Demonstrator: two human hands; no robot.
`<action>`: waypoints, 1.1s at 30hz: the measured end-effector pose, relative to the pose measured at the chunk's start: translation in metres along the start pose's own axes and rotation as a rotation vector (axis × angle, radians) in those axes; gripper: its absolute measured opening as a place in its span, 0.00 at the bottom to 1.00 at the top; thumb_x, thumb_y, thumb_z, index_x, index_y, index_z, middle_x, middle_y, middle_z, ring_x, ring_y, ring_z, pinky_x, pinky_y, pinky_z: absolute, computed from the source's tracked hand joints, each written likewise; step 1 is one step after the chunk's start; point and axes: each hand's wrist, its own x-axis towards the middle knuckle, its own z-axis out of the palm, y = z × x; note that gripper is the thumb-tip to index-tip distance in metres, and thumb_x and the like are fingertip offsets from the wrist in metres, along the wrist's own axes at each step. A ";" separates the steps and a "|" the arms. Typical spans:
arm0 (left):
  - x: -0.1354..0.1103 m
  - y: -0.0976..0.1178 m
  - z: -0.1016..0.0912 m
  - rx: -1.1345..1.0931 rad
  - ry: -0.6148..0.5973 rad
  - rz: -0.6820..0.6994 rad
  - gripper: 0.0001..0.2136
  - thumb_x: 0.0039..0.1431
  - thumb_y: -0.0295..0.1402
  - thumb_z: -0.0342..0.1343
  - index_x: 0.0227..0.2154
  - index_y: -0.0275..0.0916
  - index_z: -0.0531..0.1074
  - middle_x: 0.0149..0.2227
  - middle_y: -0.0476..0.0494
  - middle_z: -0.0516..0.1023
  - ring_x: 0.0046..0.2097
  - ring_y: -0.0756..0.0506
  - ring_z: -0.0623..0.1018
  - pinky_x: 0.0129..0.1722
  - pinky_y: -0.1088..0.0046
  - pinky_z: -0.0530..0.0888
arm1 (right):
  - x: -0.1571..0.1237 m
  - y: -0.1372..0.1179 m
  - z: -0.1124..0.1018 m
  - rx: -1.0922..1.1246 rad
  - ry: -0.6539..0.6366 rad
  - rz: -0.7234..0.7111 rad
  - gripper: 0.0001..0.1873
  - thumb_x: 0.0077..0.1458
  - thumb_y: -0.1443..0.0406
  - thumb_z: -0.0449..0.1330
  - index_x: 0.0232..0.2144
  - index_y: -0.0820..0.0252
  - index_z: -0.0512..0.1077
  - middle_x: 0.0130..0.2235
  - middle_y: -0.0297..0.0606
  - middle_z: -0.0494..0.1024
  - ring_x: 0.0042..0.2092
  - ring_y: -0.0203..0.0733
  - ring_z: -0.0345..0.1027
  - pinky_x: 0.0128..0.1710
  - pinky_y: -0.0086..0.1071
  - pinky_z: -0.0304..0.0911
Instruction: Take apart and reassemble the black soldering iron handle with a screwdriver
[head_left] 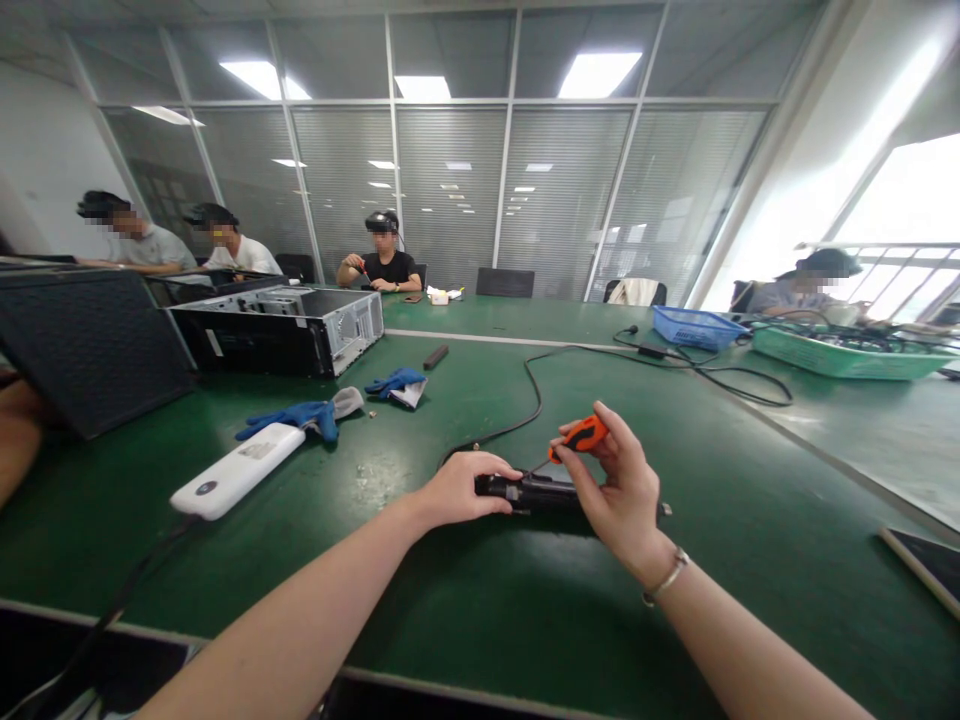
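A black oblong device (541,493) lies on the green table (465,600) with a black cable (536,390) running away from it. My left hand (459,487) is closed over the device's left end and presses it down. My right hand (619,485) pinches a small screwdriver with an orange handle (579,436); its thin shaft slants down to the left, the tip at the device's top near my left fingers.
A white flat device (236,470) and blue work gloves (304,415) lie left of my hands. Behind them stand an open computer case (281,328) and a black panel (82,340). A blue basket (694,327) and green tray (840,352) sit far right. Several people sit around.
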 end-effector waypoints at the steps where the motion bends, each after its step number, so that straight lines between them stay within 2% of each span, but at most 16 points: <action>1: 0.000 0.000 0.000 -0.001 -0.001 -0.006 0.21 0.48 0.34 0.69 0.46 0.38 0.77 0.46 0.42 0.80 0.49 0.43 0.78 0.52 0.69 0.70 | -0.001 0.001 0.000 -0.003 -0.021 -0.001 0.35 0.56 0.71 0.62 0.62 0.49 0.57 0.45 0.39 0.77 0.42 0.43 0.77 0.45 0.43 0.75; 8: 0.001 0.004 -0.002 -0.014 -0.023 -0.057 0.20 0.48 0.33 0.69 0.46 0.39 0.77 0.47 0.43 0.80 0.49 0.43 0.78 0.52 0.71 0.70 | -0.004 0.000 0.002 -0.013 -0.102 -0.019 0.33 0.57 0.70 0.61 0.62 0.49 0.56 0.47 0.41 0.77 0.43 0.43 0.77 0.46 0.43 0.74; 12: 0.001 0.003 -0.002 -0.006 -0.024 -0.088 0.21 0.48 0.34 0.69 0.47 0.39 0.76 0.47 0.43 0.80 0.49 0.42 0.78 0.52 0.70 0.70 | 0.000 -0.008 0.005 0.016 -0.236 -0.031 0.32 0.61 0.71 0.55 0.64 0.48 0.53 0.52 0.43 0.74 0.46 0.43 0.75 0.49 0.43 0.72; 14: 0.001 0.003 -0.002 -0.011 -0.031 -0.107 0.21 0.48 0.34 0.69 0.47 0.39 0.76 0.47 0.43 0.80 0.48 0.42 0.78 0.51 0.70 0.70 | 0.002 -0.011 0.006 -0.016 -0.278 -0.070 0.31 0.61 0.71 0.55 0.63 0.49 0.54 0.53 0.44 0.72 0.49 0.45 0.73 0.50 0.44 0.71; 17: 0.001 0.004 -0.002 -0.014 -0.036 -0.111 0.21 0.49 0.33 0.68 0.47 0.39 0.76 0.47 0.43 0.80 0.48 0.42 0.78 0.51 0.70 0.70 | 0.002 -0.012 0.008 -0.118 -0.218 -0.117 0.29 0.58 0.69 0.59 0.60 0.49 0.59 0.47 0.42 0.74 0.47 0.45 0.73 0.46 0.41 0.73; 19: 0.002 0.004 -0.002 -0.011 -0.034 -0.114 0.21 0.49 0.33 0.68 0.47 0.39 0.76 0.47 0.43 0.80 0.48 0.42 0.78 0.51 0.70 0.70 | 0.001 -0.011 0.008 -0.134 -0.194 -0.111 0.28 0.59 0.69 0.59 0.60 0.48 0.60 0.44 0.40 0.75 0.44 0.44 0.74 0.44 0.39 0.73; 23: 0.002 0.005 -0.002 -0.016 -0.033 -0.130 0.21 0.48 0.33 0.68 0.47 0.39 0.76 0.46 0.43 0.80 0.48 0.42 0.78 0.50 0.70 0.70 | -0.002 -0.012 0.010 -0.026 -0.290 -0.063 0.31 0.62 0.71 0.53 0.64 0.48 0.52 0.51 0.42 0.73 0.50 0.44 0.72 0.50 0.42 0.71; 25: 0.002 0.005 -0.002 -0.011 -0.032 -0.129 0.21 0.48 0.34 0.69 0.46 0.38 0.77 0.46 0.43 0.80 0.48 0.42 0.78 0.50 0.70 0.70 | -0.002 -0.012 0.011 -0.033 -0.283 -0.064 0.32 0.61 0.69 0.55 0.64 0.49 0.52 0.54 0.44 0.70 0.52 0.45 0.71 0.51 0.44 0.70; 29: 0.002 0.004 -0.001 0.002 -0.030 -0.120 0.21 0.48 0.34 0.69 0.46 0.39 0.77 0.46 0.43 0.80 0.48 0.42 0.78 0.51 0.70 0.70 | -0.003 -0.008 0.012 -0.119 -0.196 -0.092 0.30 0.58 0.68 0.59 0.61 0.47 0.58 0.45 0.40 0.75 0.46 0.45 0.74 0.46 0.41 0.72; 31: 0.002 0.004 -0.001 -0.003 -0.030 -0.127 0.21 0.48 0.34 0.69 0.47 0.40 0.76 0.47 0.44 0.80 0.48 0.42 0.78 0.51 0.70 0.70 | -0.004 -0.007 0.011 -0.078 -0.231 -0.051 0.30 0.60 0.69 0.57 0.62 0.48 0.56 0.45 0.39 0.76 0.45 0.44 0.75 0.47 0.42 0.72; 33: 0.002 0.004 -0.001 -0.012 -0.030 -0.129 0.21 0.48 0.34 0.69 0.47 0.39 0.76 0.46 0.44 0.80 0.48 0.42 0.78 0.51 0.71 0.70 | -0.005 -0.007 0.011 -0.011 -0.281 -0.015 0.31 0.61 0.70 0.55 0.64 0.50 0.52 0.49 0.42 0.75 0.48 0.44 0.74 0.50 0.44 0.71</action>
